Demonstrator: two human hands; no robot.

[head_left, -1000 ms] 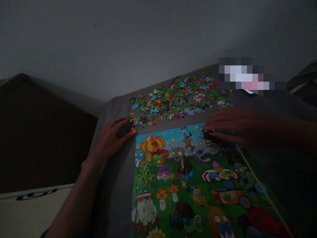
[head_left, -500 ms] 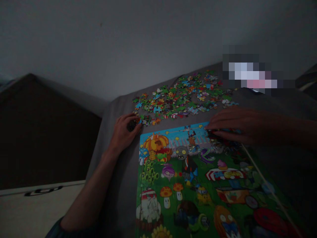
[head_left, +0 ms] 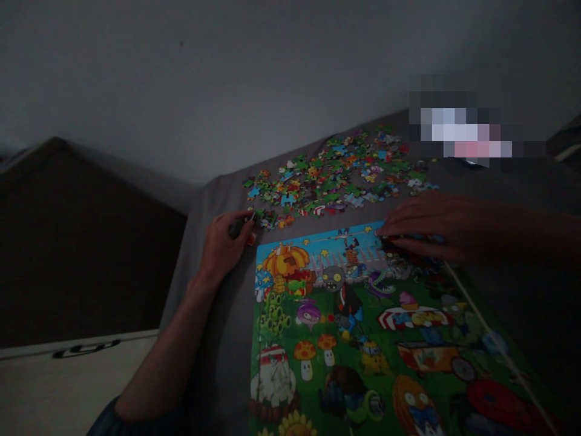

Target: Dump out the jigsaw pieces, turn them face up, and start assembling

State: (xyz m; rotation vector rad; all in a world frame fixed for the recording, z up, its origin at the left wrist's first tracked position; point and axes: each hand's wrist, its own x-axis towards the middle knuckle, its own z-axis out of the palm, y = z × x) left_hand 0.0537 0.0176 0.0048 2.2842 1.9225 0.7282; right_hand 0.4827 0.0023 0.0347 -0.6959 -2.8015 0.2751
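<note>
My left hand (head_left: 222, 245) sits at the near left edge of the loose jigsaw pieces (head_left: 327, 181), its fingers pinched around a dark puzzle piece (head_left: 236, 228). A small orange piece (head_left: 251, 239) lies by the fingertips. My right hand (head_left: 431, 230) is curled over dark pieces (head_left: 394, 243) at the top right of the cartoon jigsaw puzzle (head_left: 336, 321), and its fingers hide most of them. The puzzle shows a grey zombie, mushrooms and plants on green. Its right side lies in shadow.
The pieces and puzzle rest on a grey cloth surface (head_left: 218, 206) below a pale wall (head_left: 181, 79). A dark brown panel (head_left: 82, 254) stands at left, above a pale box (head_left: 77, 381) with black lettering. A blurred patch (head_left: 458, 133) covers something at top right.
My left hand has moved up and right to the near edge of the loose pieces. My right hand has barely moved. The whole view has shifted slightly.
</note>
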